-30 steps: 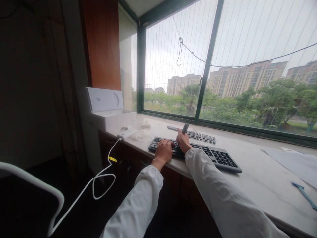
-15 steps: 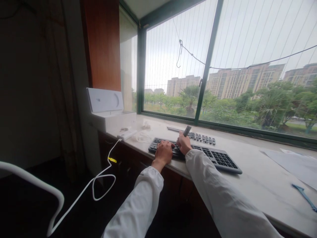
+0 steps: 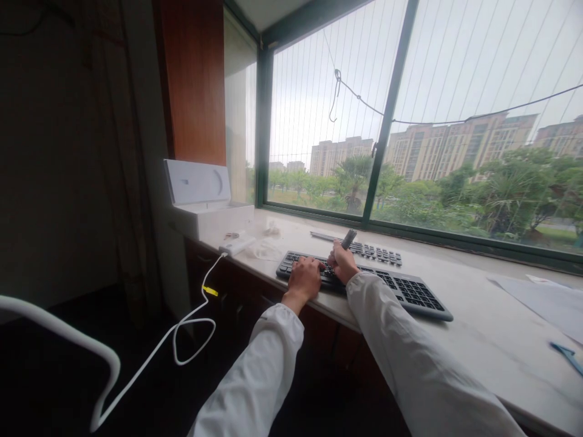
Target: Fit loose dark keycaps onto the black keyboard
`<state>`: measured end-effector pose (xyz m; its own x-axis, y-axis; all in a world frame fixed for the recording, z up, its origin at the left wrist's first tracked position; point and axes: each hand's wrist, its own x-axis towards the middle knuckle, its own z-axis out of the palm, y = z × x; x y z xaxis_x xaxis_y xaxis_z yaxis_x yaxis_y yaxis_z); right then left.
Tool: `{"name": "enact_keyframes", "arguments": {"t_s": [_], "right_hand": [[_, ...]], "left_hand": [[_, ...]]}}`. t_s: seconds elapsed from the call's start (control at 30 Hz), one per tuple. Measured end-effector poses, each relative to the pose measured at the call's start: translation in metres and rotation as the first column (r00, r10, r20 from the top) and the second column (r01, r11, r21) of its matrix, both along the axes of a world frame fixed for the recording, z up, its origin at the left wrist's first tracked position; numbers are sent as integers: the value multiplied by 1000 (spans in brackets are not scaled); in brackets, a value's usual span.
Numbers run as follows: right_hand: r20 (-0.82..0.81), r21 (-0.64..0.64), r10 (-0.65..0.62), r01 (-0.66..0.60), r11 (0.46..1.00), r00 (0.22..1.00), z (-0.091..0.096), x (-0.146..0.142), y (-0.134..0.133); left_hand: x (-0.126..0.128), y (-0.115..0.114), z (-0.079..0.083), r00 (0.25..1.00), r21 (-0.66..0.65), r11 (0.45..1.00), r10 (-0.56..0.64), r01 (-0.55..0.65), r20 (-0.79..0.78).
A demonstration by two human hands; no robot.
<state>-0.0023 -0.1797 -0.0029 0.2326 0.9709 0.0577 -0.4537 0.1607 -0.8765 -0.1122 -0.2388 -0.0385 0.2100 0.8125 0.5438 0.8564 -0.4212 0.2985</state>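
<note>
Here we have the pale counter (image 3: 492, 337), cut off at right, and on it the dark keyboard (image 3: 416, 292), its middle hidden by our hands. The white box (image 3: 216, 223) stands lid-up, its contents out of sight. Our left hand (image 3: 304, 278) rests bent-fingered on the keyboard, pinching or not we can't tell; our right hand (image 3: 342, 262) grips a dark stick-like tool (image 3: 350, 238), lower end hidden.
</note>
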Motion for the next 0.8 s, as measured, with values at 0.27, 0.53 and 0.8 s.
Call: {"name": "enact_keyframes", "arguments": {"t_s": [0.27, 0.53, 0.8], "right_hand": [[-72, 6, 12, -12, 1000, 997, 3, -3, -6], [-82, -12, 39, -40, 999, 996, 3, -3, -5], [26, 6, 52, -52, 999, 998, 0, -4, 0]], "left_hand": [[1, 1, 0, 1000, -3, 1000, 2, -2, 22], [1, 0, 0, 999, -16, 1000, -6, 7, 41], [1, 1, 0, 1000, -12, 1000, 5, -5, 29]]}}
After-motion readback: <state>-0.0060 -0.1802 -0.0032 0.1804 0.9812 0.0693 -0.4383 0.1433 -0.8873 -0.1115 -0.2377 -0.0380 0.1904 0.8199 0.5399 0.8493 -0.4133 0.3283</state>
